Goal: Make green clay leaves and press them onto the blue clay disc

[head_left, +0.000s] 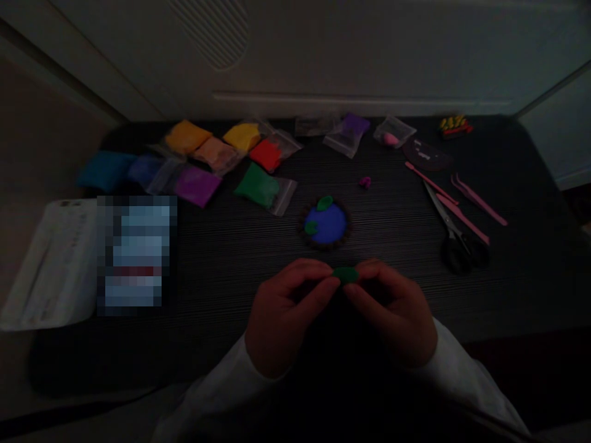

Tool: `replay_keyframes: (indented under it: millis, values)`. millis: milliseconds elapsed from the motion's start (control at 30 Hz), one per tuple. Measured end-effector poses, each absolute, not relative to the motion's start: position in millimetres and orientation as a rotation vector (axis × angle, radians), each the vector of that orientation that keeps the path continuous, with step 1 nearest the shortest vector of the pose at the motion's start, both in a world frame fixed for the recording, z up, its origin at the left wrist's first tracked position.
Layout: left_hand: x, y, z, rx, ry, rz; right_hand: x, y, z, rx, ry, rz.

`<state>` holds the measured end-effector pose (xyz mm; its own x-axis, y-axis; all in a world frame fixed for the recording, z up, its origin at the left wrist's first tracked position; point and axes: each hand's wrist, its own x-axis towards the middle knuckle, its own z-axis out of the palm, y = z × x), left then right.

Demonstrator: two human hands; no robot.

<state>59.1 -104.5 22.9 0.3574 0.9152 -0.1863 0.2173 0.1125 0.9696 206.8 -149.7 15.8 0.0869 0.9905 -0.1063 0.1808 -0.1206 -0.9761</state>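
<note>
1. The room is dim; a pale panelled surface (369, 55) with a ribbed oval patch (215, 31) rises behind a dark, finely lined tabletop (207, 258) with rounded corners.
2. Along the back and left of the tabletop lie small packets of coloured material, among them a teal packet (106, 170), an orange packet (187, 136), a red packet (266, 154) and a green packet (258, 186).
3. At the left edge, a white package (55, 264) lies just beside a pixelated object (138, 252) whose details cannot be made out.
4. On the right side are black-handled scissors (447, 223), pink tweezers (480, 200) and two slim pink tools, one partly beside the scissor blades.
5. Near the middle sits a round blue piece (331, 226) with a dark, bumpy rim and two green leaf shapes on it; a small magenta lump (365, 182) lies beyond it, to the right.
6. A small green piece (345, 275) is between the two hands, on the near side of the round blue piece and apart from it.
7. The left hand (289, 314) pinches its left end between thumb and fingers; the right hand (397, 314) pinches its right end likewise.
</note>
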Motion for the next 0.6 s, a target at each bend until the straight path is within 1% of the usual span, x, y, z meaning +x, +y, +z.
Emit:
replay_keyframes:
  millis: [233,400,600]
  values:
    - [59.5,-103.3,22.6,1.304,1.102,0.708,207.0,-148.7,16.4,-1.477,-1.335,1.095]
    - [60.3,-105.5,20.1,1.112,1.113,0.630,207.4,-151.9,16.7,-1.505,-1.238,1.023]
    - [61.8,-105.4,19.0,1.085,1.082,0.613,208.8,-151.3,18.9,-1.448,-1.299,1.039]
